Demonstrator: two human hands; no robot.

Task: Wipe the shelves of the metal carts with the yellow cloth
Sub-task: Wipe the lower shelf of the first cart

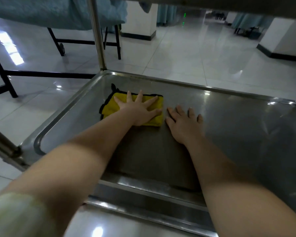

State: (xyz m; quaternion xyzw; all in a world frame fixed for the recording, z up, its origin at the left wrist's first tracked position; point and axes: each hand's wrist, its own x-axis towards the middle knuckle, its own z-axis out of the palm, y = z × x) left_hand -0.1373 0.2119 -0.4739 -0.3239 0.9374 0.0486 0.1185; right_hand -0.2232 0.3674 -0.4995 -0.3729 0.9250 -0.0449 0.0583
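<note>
A folded yellow cloth (109, 108) with a black edge lies on the lower steel shelf (237, 127) of a metal cart, towards its far left part. My left hand (140, 109) presses flat on the cloth with its fingers spread. Just to the right of the cloth, my right hand (184, 124) rests flat on the bare shelf, fingers straight, holding nothing. Both forearms reach in from the near edge of the shelf.
The shelf has a raised rim (178, 82) all round. A steel post (97, 33) rises at its far left corner, and the cart's upper shelf (212, 4) hangs overhead. Behind stand black-legged beds (58, 16) under teal covers, white pillars (138, 16) and glossy tiled floor (186, 53).
</note>
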